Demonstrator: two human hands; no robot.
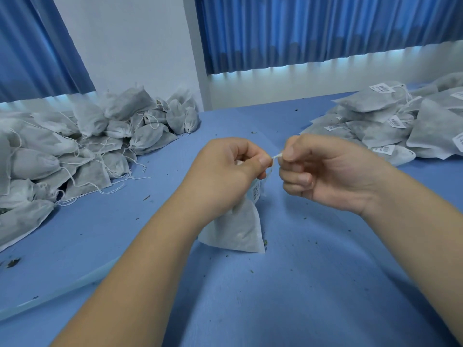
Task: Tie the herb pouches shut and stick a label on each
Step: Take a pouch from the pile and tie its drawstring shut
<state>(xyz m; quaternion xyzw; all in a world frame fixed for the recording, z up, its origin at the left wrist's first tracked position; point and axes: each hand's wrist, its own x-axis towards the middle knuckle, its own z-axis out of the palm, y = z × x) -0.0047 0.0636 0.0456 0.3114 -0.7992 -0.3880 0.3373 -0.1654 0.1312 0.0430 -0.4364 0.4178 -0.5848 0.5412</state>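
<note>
A white fabric herb pouch (pixel 238 231) stands on the blue table (pixel 250 296) in the middle, its bottom touching the surface. My left hand (pixel 225 171) grips its gathered neck and pinches one end of the white drawstring (pixel 275 157). My right hand (pixel 323 171) pinches the other end of the drawstring between thumb and forefinger, just right of the left hand. A white barcode label (pixel 256 192) shows near the pouch's neck, partly hidden under my left hand.
A heap of unlabelled pouches (pixel 75 146) with loose strings lies at the left. A pile of flat pouches with barcode labels (pixel 400 121) lies at the right. Bits of dried herb are scattered over the table. Blue curtains (pixel 325 33) hang behind.
</note>
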